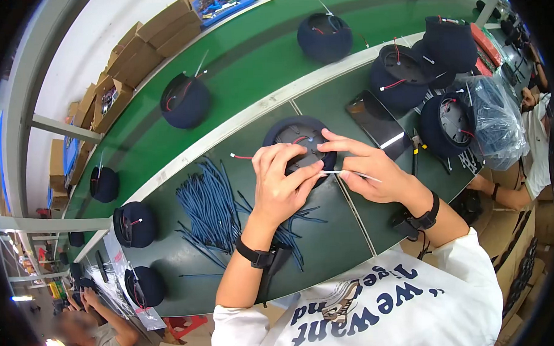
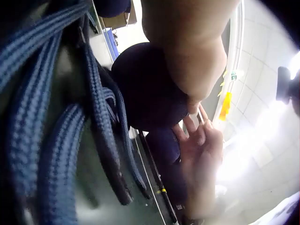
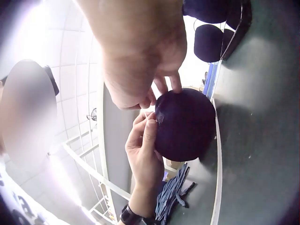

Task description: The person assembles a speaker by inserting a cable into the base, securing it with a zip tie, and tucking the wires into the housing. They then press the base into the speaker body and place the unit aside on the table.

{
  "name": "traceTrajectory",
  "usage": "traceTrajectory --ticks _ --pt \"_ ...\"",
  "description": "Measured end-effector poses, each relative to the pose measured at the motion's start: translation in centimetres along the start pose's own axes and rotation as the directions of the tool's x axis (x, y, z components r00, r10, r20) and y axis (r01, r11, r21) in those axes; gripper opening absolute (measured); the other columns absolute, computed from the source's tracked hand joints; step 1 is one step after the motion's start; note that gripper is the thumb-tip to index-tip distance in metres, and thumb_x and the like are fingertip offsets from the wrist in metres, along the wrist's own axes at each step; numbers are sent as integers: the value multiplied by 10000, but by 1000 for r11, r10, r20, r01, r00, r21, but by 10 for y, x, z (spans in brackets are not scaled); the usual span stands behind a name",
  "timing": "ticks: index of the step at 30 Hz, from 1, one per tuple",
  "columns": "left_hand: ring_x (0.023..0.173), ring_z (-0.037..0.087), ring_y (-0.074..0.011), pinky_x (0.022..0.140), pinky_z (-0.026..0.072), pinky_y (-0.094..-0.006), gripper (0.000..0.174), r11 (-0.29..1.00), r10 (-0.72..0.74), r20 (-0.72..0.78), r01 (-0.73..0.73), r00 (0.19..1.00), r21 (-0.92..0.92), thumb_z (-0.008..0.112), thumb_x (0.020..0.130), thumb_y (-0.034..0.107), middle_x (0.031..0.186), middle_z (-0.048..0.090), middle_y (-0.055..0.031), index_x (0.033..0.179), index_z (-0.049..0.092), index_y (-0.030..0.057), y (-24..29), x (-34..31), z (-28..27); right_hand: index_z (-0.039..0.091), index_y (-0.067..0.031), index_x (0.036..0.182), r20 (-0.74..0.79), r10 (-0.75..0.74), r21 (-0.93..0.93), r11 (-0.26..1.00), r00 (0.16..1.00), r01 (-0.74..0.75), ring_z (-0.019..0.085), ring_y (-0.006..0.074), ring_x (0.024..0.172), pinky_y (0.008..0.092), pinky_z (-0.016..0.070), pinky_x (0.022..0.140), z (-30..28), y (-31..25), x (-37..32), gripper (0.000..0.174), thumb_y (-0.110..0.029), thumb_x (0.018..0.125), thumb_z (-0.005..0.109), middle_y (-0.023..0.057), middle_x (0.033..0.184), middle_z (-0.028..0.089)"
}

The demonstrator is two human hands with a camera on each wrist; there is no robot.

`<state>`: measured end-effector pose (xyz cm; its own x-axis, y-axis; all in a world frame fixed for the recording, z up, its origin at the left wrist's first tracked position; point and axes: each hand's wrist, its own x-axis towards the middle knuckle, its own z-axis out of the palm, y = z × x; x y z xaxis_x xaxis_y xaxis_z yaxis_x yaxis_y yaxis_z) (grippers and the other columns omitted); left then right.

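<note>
Far left: heap of blue braided cords, loose on dark green bench mat. Centre of mat: navy round fabric-covered unit, open side up, gripped by left hand with fingers curled over it. Thin white plastic strip, pinched by right hand, index fingertip on unit. Just right: black flat phone.

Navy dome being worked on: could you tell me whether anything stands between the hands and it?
Nothing visible does: the left hand holds the navy dome, and the right hand, pinching a white strip, touches it.
</note>
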<state>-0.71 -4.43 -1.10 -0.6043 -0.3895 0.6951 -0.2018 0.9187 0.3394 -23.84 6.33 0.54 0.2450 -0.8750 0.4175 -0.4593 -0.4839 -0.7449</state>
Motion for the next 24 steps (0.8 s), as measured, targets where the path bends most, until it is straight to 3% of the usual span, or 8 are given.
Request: traceTrajectory --ticks 6,10,13,14,17,18,20,24 --pt "1239 554 -333 1081 375 -481 339 986 -19 70 7 997 169 913 736 212 1327 630 -88 1066 841 243 9 3 -18 626 14 836 10 34 15 999 999 -34 494 433 1483 479 440 1166 -4 -1 2 159 -60 972 664 246 1527 565" --pt "1086 594 -291 978 435 -437 316 976 -54 -95 72 994 204 906 681 174 1136 657 -84 989 835 195 20 -13 -38 664 -13 962 28 125 140 982 992 -127 529 403 1456 473 431 1176 -16 -11 4 47 -18 916 661 230 1553 539" --pt "833 581 -236 683 459 -357 245 952 -285 13 281 959 124 950 680 163 868 616 -74 766 731 94 2 -37 -66 643 -95 1332 -30 254 183 952 967 -245 503 334 1485 465 411 1202 -37 9 -4 564 53 789 607 206 1628 456" --pt "928 620 -253 737 502 -361 433 915 -403 109 399 909 57 983 654 209 1007 637 -116 965 718 66 0 -38 -64 527 -57 1510 -23 323 121 940 946 -318 463 344 1515 470 398 1219 -42 11 -3 718 -8 822 726 212 1655 422" --pt "1180 673 -311 953 578 -402 1022 793 -554 215 588 804 -159 1051 568 309 1344 638 -196 1431 588 22 0 -9 -44 407 -109 1630 82 317 45 946 945 -321 386 334 1568 488 441 1197 -29 13 18 930 -74 812 849 156 1722 330" --pt "1278 611 -338 1036 533 -430 1162 804 -512 258 563 819 -191 1058 538 319 1433 569 -207 1503 479 32 -8 -5 -38 223 -90 1702 169 302 -12 952 938 -305 366 370 1571 487 405 1227 -20 23 24 1216 -177 736 956 192 1732 296" --pt "1475 485 -392 1202 443 -488 1450 815 -425 344 520 837 -257 1071 478 338 1611 432 -230 1647 263 53 -24 -7 -21 169 -42 1693 177 297 34 951 938 -308 345 405 1573 467 356 1260 -6 21 34 1262 -175 723 966 250 1706 302" --pt "1513 428 -415 1246 389 -507 1450 761 -409 297 502 863 -411 1047 453 296 1639 388 -227 1648 262 53 -41 -18 1 39 -35 1691 175 281 -20 959 944 -282 284 446 1588 472 328 1282 7 28 30 1396 -212 685 992 280 1725 196"
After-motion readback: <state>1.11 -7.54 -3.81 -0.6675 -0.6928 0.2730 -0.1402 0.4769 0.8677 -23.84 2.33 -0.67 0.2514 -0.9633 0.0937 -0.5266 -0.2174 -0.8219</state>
